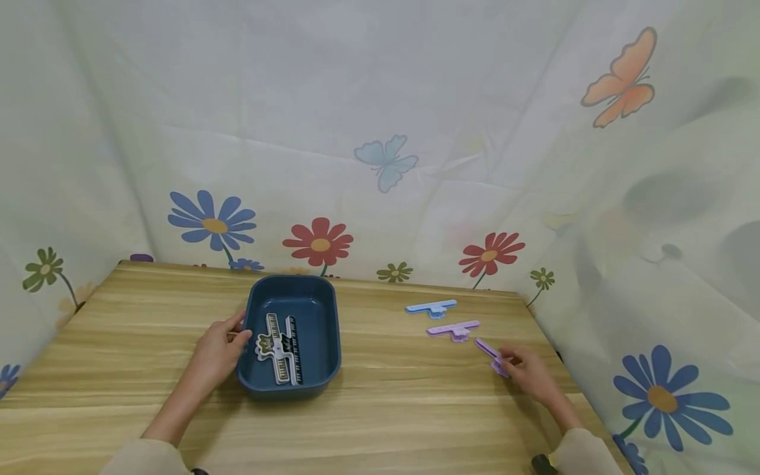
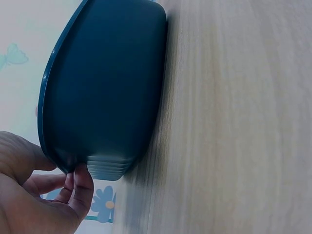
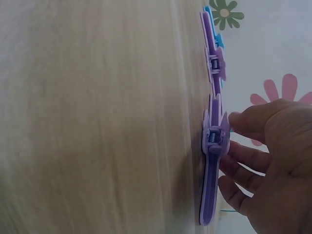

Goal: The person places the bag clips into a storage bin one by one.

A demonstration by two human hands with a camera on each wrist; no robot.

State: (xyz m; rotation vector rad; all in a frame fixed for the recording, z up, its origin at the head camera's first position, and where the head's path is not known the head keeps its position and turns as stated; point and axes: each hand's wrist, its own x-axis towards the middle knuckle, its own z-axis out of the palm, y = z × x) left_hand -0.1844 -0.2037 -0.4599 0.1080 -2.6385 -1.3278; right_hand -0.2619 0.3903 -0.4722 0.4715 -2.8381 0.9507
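Note:
My left hand (image 1: 216,349) pinches the near-left rim of a dark blue plastic bin (image 1: 323,330) between thumb and fingers, and the left wrist view shows this grip from below the bin's wall. Inside the bin lie a white-and-black clip with a crown-shaped piece (image 1: 276,348) and a black-and-white striped bar (image 1: 293,349). On the right, the thumb and fingers of my right hand (image 1: 531,376) are at the lever of a purple bag clip (image 3: 210,180), which lies on the table. In the right wrist view the thumb and fingers stay apart at its side.
Beyond that clip lie a second purple bag clip (image 1: 454,330) and a light blue bag clip (image 1: 431,307). All rest on a wood-grain table (image 1: 380,422). A flower-and-butterfly printed cloth (image 1: 297,132) hangs behind and at both sides.

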